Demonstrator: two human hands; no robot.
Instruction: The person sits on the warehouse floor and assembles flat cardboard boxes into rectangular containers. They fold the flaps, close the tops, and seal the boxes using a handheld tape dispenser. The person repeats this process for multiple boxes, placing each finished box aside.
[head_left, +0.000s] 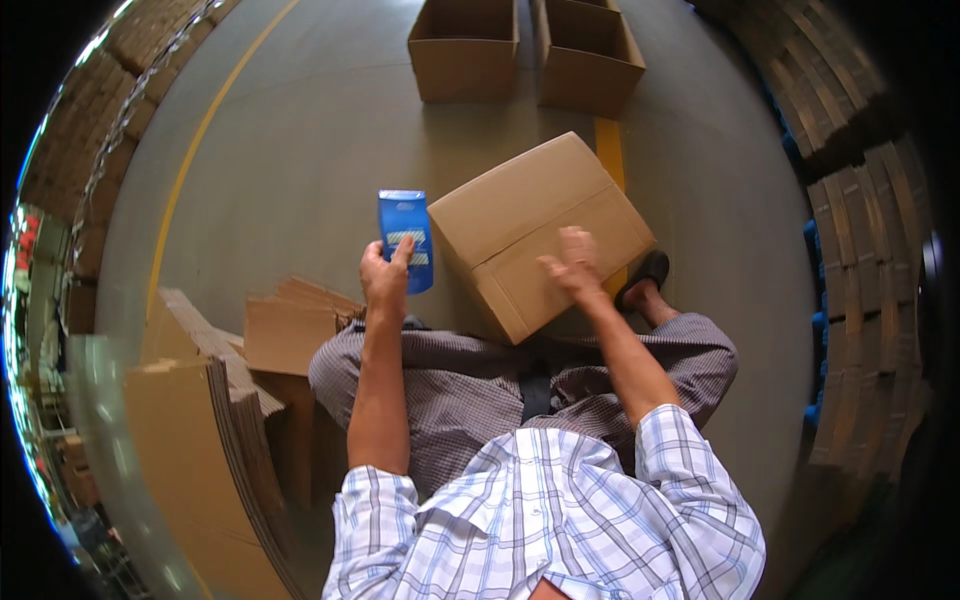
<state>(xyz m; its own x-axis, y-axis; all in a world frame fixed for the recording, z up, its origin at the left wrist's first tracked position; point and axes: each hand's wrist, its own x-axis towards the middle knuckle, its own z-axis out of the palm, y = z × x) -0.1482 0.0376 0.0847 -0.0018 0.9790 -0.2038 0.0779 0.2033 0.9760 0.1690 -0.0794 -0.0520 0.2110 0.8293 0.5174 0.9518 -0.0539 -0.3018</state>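
Observation:
My left hand point(385, 276) is closed round a blue hand-held tape dispenser point(391, 214) with pale patches and a shiny top edge, thumb across its face. The dispenser is upright, just left of a brown cardboard box point(514, 204). That box sits tilted in front of my crossed legs, its flaps folded shut along a seam. Over the near right part of its top, my right hand point(577, 269) is spread and slightly blurred, fingers apart. Whether its palm presses on the cardboard I cannot tell.
Two open-topped cardboard boxes point(463, 72) point(590, 78) stand ahead on the grey floor point(320, 130). Flattened cardboard sheets point(185, 450) lean and lie at my left. Stacked cardboard point(865, 260) lines the right side. A yellow line point(197, 140) runs along the floor at left.

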